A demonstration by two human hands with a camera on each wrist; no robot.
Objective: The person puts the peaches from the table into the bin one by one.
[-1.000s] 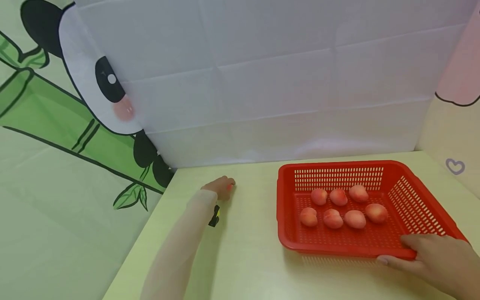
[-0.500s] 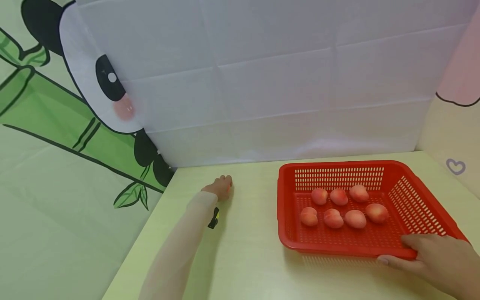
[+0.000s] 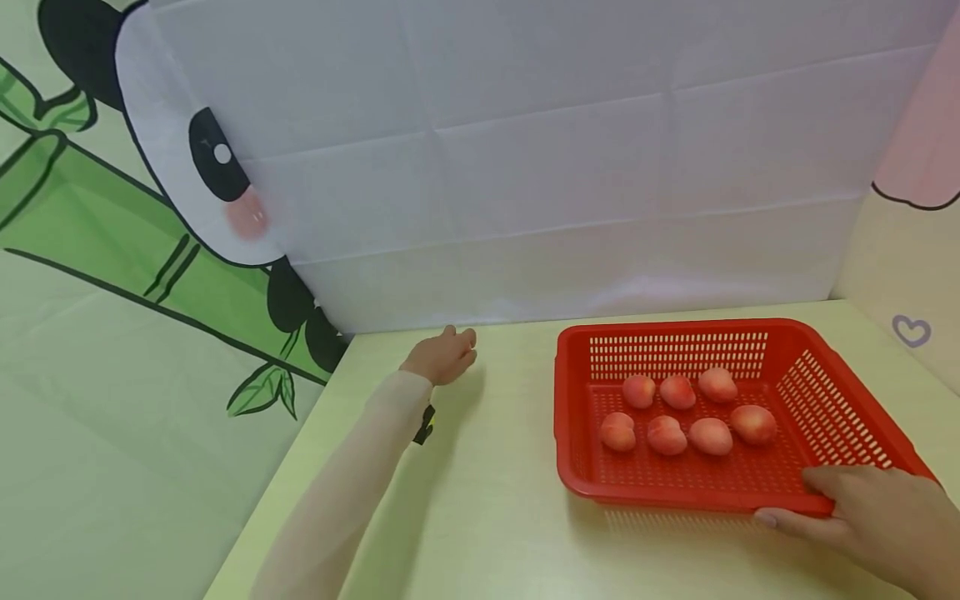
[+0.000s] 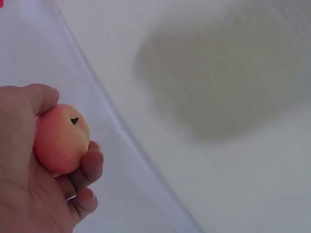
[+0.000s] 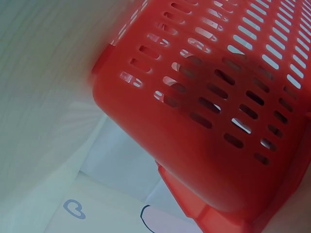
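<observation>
- We see our left hand point(image 3: 444, 357) at the far edge of the table point(image 3: 487, 500), curled, contents hidden
- Our right hand point(image 3: 862, 521) grips the near rim of the red basket point(image 3: 675, 496)
- Seven peaches point(image 3: 686, 412) lie inside

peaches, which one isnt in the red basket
The peach gripped in the left hand, off to the basket's left near the white backdrop; the seven others lie inside the basket.

Just beyond the fingertips of our left hand point(image 3: 442, 357) the white backdrop sheet point(image 3: 525, 167) closes the way. To their right, bare table point(image 3: 495, 500) lies open up to the red basket point(image 3: 570, 392) wall. Inside, seven peaches point(image 3: 678, 412) fill the middle; the mesh floor nearer our right hand's point(image 3: 870, 517) fingers is free.
</observation>
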